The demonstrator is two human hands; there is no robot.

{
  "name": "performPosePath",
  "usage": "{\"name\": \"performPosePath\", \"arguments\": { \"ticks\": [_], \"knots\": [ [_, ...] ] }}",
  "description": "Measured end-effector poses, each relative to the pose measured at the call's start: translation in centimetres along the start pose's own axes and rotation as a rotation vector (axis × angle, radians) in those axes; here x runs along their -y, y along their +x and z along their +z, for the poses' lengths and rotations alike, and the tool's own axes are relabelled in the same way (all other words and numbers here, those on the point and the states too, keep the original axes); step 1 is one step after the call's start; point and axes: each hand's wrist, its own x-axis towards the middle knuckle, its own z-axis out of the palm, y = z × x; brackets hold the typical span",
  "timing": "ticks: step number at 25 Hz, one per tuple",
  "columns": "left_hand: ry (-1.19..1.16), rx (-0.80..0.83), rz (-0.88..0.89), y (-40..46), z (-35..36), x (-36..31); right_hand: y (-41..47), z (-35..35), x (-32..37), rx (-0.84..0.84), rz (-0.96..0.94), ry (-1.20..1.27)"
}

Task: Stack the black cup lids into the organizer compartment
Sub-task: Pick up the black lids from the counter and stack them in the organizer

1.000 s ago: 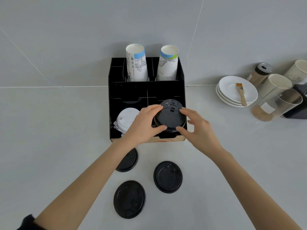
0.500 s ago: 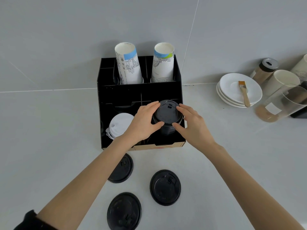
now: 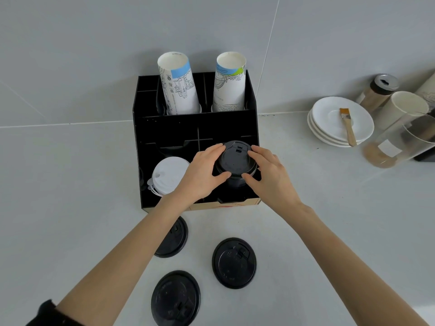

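A stack of black cup lids (image 3: pixel 235 161) stands in the front right compartment of the black organizer (image 3: pixel 169 130). My left hand (image 3: pixel 202 175) grips the stack's left side and my right hand (image 3: pixel 270 177) grips its right side, fingers curled round the top lid. Three loose black lids lie on the counter in front of the organizer: one (image 3: pixel 175 241) partly under my left forearm, one (image 3: pixel 234 263) in the middle, one (image 3: pixel 175 298) nearest me.
White lids (image 3: pixel 168 174) fill the front left compartment. Two paper cup stacks (image 3: pixel 179 85) stand in the back compartments. To the right are stacked white saucers (image 3: pixel 339 121) with a brush, a shaker jar (image 3: pixel 379 92), a paper cup and a clear container (image 3: pixel 400 142).
The view has shifted, so the organizer sits a little lower and more central in frame. Both hands keep their hold on the black lid stack in the compartment.
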Motion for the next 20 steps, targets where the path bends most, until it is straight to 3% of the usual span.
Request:
{"name": "performPosePath", "arguments": {
  "ticks": [12,20],
  "knots": [
    [-0.053,-0.007,0.020,-4.3,-0.1,0.3,-3.8,-0.4,0.3,-0.072,-0.043,-0.012],
    [-0.045,0.089,0.005,-9.6,2.4,1.8,-9.3,0.6,-0.6,-0.005,-0.011,0.020]
  ]
}}
